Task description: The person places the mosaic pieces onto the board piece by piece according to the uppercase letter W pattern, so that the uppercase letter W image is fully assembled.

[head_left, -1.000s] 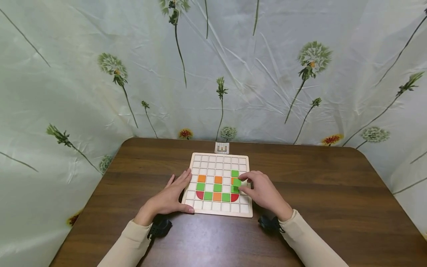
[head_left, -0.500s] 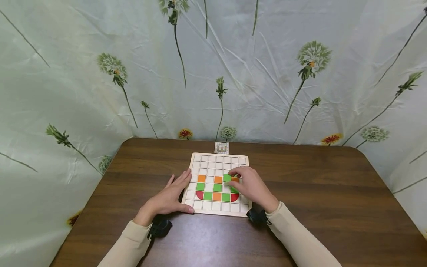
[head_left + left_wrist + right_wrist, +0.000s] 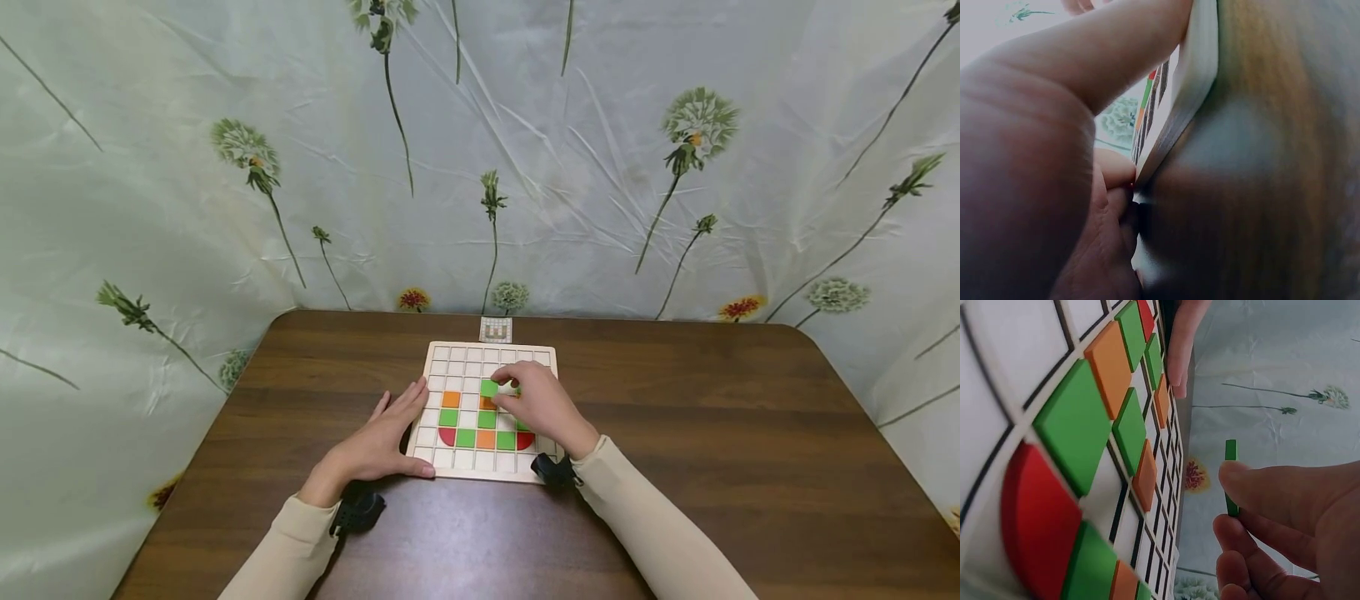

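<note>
Right hand (image 3: 542, 406), pinching a flat green square tile (image 3: 489, 387), has carried it leftward over the white wooden grid board (image 3: 442, 361), while the left hand (image 3: 390, 433) stays flat, bracing the board's edge.

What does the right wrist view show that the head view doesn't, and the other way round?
Only the right wrist view shows the green tile edge-on, pinched in the right hand's fingertips and held off the grid board. Only the head view shows the whole board, the small card behind it, the table and the left hand at the board's left edge. Both show the placed tiles.
</note>
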Demonstrator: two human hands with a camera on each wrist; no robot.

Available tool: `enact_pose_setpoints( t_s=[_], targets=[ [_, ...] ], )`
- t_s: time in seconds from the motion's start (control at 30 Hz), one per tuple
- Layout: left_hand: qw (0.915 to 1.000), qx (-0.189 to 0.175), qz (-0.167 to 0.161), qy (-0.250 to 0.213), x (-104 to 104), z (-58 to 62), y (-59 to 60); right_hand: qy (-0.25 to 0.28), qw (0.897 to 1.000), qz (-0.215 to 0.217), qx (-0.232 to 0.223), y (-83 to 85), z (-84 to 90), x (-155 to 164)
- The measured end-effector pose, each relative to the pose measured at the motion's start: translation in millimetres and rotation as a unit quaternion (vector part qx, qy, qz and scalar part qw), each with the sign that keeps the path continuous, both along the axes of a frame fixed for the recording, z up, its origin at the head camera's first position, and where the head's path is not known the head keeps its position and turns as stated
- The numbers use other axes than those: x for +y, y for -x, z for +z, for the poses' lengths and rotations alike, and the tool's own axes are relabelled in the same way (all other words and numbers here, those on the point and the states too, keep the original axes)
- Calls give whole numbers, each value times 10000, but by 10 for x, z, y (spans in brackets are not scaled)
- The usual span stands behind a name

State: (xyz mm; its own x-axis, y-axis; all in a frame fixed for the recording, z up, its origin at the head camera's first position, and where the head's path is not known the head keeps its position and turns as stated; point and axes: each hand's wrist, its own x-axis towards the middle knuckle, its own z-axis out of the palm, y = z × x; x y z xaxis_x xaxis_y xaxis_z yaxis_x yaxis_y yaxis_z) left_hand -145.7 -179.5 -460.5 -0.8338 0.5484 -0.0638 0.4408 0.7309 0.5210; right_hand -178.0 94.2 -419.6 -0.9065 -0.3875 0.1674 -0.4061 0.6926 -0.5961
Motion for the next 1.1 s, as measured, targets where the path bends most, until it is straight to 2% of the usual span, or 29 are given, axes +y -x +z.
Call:
enact_pose_setpoints(
  t_s=[0.2, 0.5, 1.1],
  targets=[
    [10000, -35, 13, -3, 8, 14, 4, 32, 10000, 30, 10, 74, -7, -97],
    [10000, 38, -51, -33, 3, 1, 9, 112, 9994, 39, -316, 170, -48, -279],
    [9999, 48, -72, -61, -5, 5, 5, 152, 9983, 97, -557, 300, -111, -497]
  ],
)
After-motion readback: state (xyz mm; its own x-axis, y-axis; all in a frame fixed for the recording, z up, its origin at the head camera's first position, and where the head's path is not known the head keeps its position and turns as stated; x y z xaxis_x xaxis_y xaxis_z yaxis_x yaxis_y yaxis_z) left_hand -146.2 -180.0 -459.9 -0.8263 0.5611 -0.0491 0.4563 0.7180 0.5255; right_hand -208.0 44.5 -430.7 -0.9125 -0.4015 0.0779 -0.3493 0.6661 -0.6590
